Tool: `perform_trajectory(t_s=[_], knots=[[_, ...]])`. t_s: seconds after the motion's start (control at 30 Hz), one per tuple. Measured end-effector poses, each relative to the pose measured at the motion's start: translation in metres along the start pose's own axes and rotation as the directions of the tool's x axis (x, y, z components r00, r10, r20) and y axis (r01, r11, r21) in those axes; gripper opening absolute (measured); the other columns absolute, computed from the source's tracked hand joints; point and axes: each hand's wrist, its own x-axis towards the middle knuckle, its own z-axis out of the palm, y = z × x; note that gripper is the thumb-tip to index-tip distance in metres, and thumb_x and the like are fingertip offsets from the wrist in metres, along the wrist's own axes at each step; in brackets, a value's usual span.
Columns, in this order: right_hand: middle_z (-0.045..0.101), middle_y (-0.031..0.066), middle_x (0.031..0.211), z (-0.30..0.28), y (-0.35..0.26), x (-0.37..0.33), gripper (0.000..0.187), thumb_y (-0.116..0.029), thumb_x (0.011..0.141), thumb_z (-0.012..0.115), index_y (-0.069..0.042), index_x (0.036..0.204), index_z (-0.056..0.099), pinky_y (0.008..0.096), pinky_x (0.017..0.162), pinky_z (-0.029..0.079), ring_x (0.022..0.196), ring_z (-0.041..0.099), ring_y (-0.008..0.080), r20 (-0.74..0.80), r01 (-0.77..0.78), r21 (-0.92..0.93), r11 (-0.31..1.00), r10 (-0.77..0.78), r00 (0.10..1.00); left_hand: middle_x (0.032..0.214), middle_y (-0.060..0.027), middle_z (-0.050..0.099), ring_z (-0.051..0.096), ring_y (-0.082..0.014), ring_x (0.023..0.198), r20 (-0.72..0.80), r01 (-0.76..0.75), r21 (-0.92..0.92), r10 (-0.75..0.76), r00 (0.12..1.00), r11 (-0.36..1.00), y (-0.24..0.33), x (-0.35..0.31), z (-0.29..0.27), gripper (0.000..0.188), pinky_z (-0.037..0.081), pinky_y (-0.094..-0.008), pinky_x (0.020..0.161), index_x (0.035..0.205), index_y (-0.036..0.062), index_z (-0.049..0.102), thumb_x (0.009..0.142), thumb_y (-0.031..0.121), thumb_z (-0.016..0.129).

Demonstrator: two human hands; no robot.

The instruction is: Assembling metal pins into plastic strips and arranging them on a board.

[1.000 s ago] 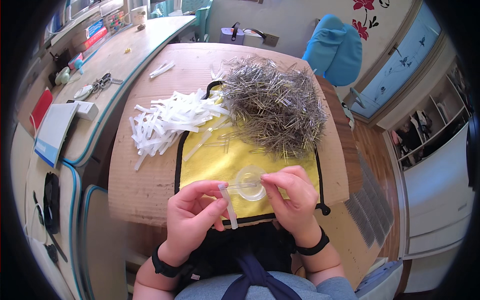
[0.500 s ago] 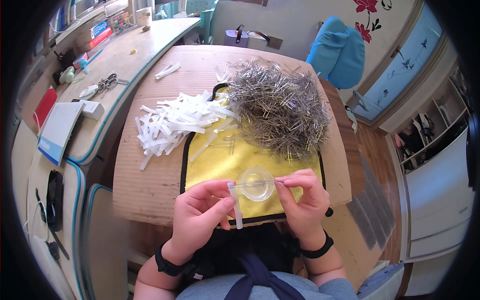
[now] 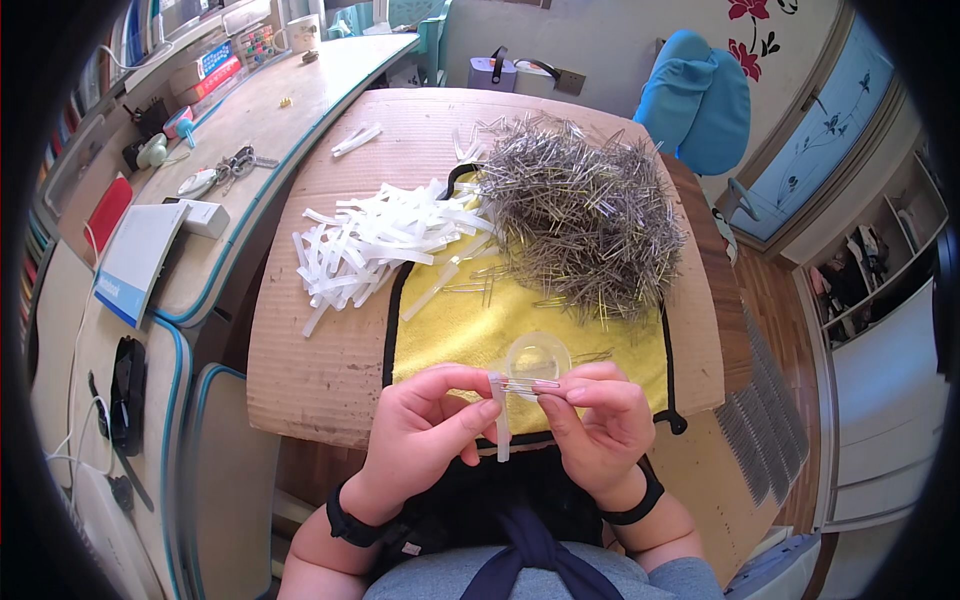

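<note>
My left hand (image 3: 425, 430) pinches a translucent white plastic strip (image 3: 503, 432), which hangs downward from the fingers. Thin metal wire pins (image 3: 522, 384) bridge from the strip's upper end to my right hand (image 3: 605, 425), whose thumb and forefinger close on their other ends. Whether the pins pass through the strip cannot be made out. Just beyond my fingers a small clear round dish (image 3: 540, 350) rests on a yellow cloth (image 3: 450, 335) with black edging. A loose heap of white strips (image 3: 385, 240) lies to the left, and a large tangled heap of wire pins (image 3: 590, 215) to the right.
Cardboard (image 3: 300, 375) covers the table under the cloth. Several separate strips (image 3: 357, 140) lie at its far left. On the left, a desk (image 3: 255, 190) carries a notebook (image 3: 140, 260), keys and a mug. A blue-covered chair (image 3: 700, 105) stands at the back right.
My right hand has come closer to my left, shortening the gap the pins span. Its fingers now overlap the pins more. The whole view has shifted slightly.
</note>
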Motion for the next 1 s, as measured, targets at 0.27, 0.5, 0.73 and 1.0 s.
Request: perform_trajectory(t_s=[0.27,0.5,0.73,1.0], knots=[[0.06,0.0119,0.075,-0.005,-0.01,0.003,0.029,0.005,0.069,0.066,0.0,0.09,0.048,0.0247,0.058,0.047,0.066,0.06,0.0171,0.031,-0.15,0.023,0.988,0.149,0.988,0.085,-0.006,0.057,0.06,-0.0099,0.066,-0.004,-0.093,0.086,0.094,0.996,0.992,-0.003,0.001,0.003,0.016,0.045,-0.0165,0.045,0.094,-0.0033,0.056,0.079,0.001,0.058],[0.062,0.0099,0.075,-0.051,-0.018,0.034,0.007,-0.004,0.072,0.062,-0.002,0.078,0.062,0.0268,0.062,0.046,0.069,0.06,0.0202,-0.06,-0.292,-0.461,0.838,0.299,0.952,0.08,-0.0079,0.06,0.059,-0.0093,0.063,-0.101,-0.09,0.013,0.09,0.991,0.996,-0.006,0.001,0.003,0.018,0.045,-0.0164,0.044,0.097,-0.0036,0.056,0.079,-0.001,0.056],[0.056,0.0112,0.071,-0.063,0.006,0.029,0.01,-0.004,0.068,0.062,-0.001,0.078,0.062,0.0331,0.063,0.044,0.07,0.055,0.0267,0.152,-0.184,-0.669,0.72,0.375,0.914,0.082,-0.0093,0.061,0.06,-0.0106,0.062,-0.101,-0.13,-0.005,0.129,0.986,0.991,-0.006,0.001,0.002,0.019,0.045,-0.0169,0.044,0.096,-0.0044,0.056,0.078,-0.002,0.056],[0.054,0.0119,0.074,-0.073,-0.001,0.036,0.01,0.001,0.068,0.056,0.0,0.078,0.058,0.0359,0.066,0.043,0.072,0.053,0.0288,0.307,-0.015,-0.714,0.7,0.332,0.892,0.086,-0.0098,0.061,0.06,-0.0112,0.064,-0.09,-0.142,-0.036,0.139,0.986,0.989,-0.007,-0.002,0.0,0.019,0.045,-0.0172,0.044,0.096,-0.0045,0.056,0.077,-0.003,0.056]])
